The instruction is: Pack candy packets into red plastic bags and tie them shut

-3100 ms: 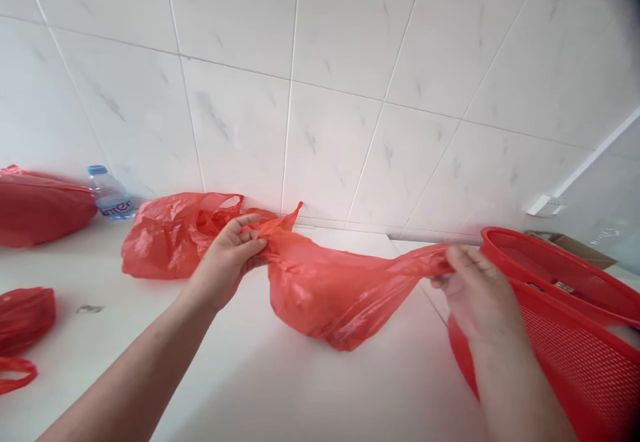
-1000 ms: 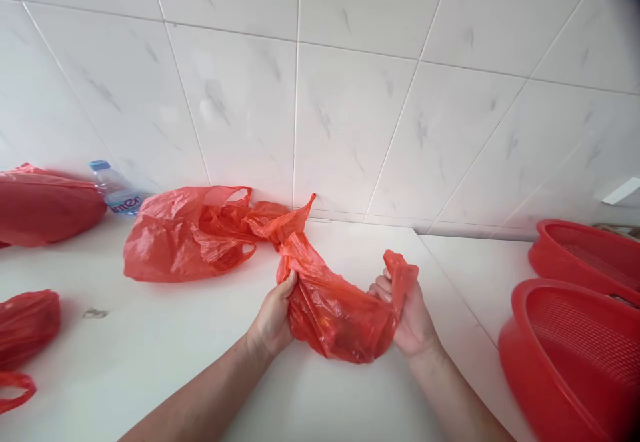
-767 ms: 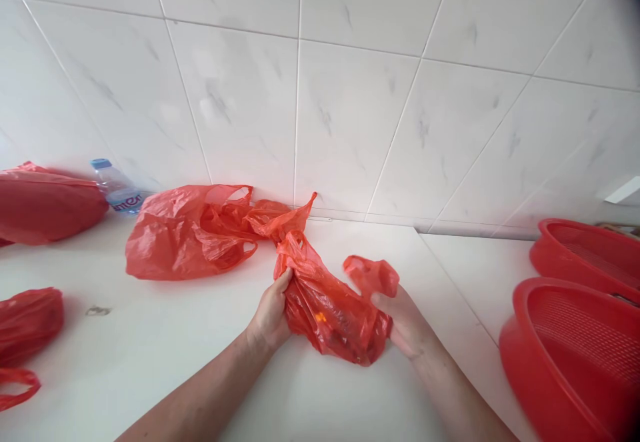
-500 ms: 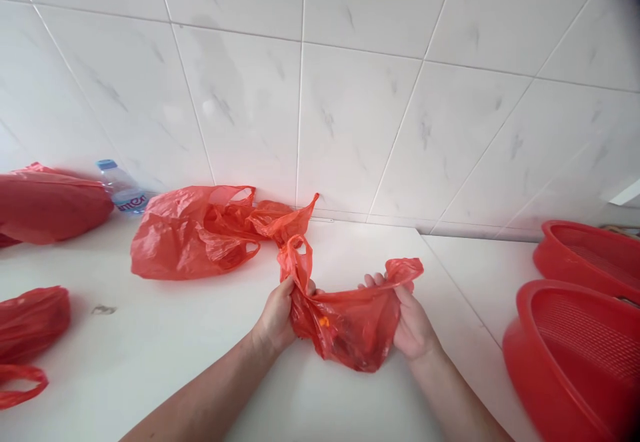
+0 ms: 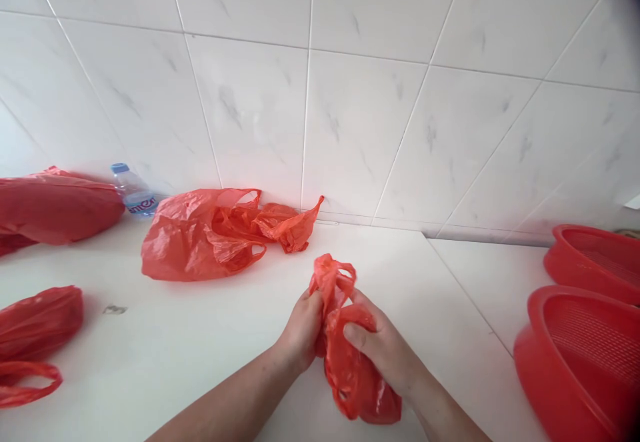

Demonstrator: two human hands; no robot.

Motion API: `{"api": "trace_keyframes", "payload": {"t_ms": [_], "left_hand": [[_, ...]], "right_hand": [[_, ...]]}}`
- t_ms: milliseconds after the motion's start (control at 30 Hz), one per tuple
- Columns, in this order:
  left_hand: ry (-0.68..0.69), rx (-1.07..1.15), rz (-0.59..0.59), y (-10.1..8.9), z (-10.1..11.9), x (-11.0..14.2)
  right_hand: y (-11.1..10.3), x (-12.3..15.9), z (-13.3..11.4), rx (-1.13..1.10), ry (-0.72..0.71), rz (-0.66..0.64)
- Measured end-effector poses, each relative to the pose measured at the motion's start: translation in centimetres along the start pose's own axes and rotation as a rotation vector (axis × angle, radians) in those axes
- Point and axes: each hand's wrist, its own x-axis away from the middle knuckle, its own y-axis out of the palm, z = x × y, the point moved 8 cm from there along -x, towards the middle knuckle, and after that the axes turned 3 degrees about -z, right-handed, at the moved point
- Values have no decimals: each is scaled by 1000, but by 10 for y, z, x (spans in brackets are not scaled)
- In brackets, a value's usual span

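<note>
A small red plastic bag (image 5: 357,375) is bunched between my hands above the white table (image 5: 200,349). My left hand (image 5: 303,329) grips it near the top, where a loop handle stands up. Around its right side my right hand (image 5: 383,342) is closed, thumb pressed on the gathered plastic. The lower part of the bag hangs toward me and bulges; its contents do not show clearly through the film.
Larger red plastic bags lie at the back (image 5: 185,242), at the far left (image 5: 60,209) and at the near left (image 5: 40,329). A water bottle (image 5: 137,192) stands by the tiled wall. Two red plastic baskets (image 5: 530,362) are on the right.
My right hand has moved left toward my left hand, bringing the bag's stretched opening together. The bag has gone from spread wide to bunched, hanging lower. The view has shifted slightly.
</note>
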Motion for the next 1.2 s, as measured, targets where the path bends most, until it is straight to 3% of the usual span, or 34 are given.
{"api": "trace_keyframes", "payload": {"t_ms": [100, 300, 367, 467, 567, 700, 800, 867, 1000, 1200], "left_hand": [[56, -79, -72, 13, 3, 2], [123, -237, -82, 13, 1, 5], [283, -397, -84, 13, 10, 11], [637, -713, -164, 29, 26, 28], [763, -850, -214, 40, 28, 35], [570, -570, -113, 30, 28, 24], [315, -230, -189, 29, 18, 16], [199, -70, -227, 29, 12, 12], [132, 33, -133, 13, 7, 3], [150, 47, -100, 5, 9, -1]], "right_hand": [[0, -4, 4, 5, -15, 27], [-28, -12, 24, -361, 71, 189], [-38, -12, 26, -375, 77, 269], [-42, -8, 26, -327, 88, 348], [-39, -6, 21, -271, 53, 360], [-38, -5, 21, -204, 37, 309], [-26, -7, 16, -271, -22, 82], [-24, -6, 14, -319, -50, 2], [-35, -5, 21, -251, 18, 45], [-39, -6, 14, 144, 14, 118]]}}
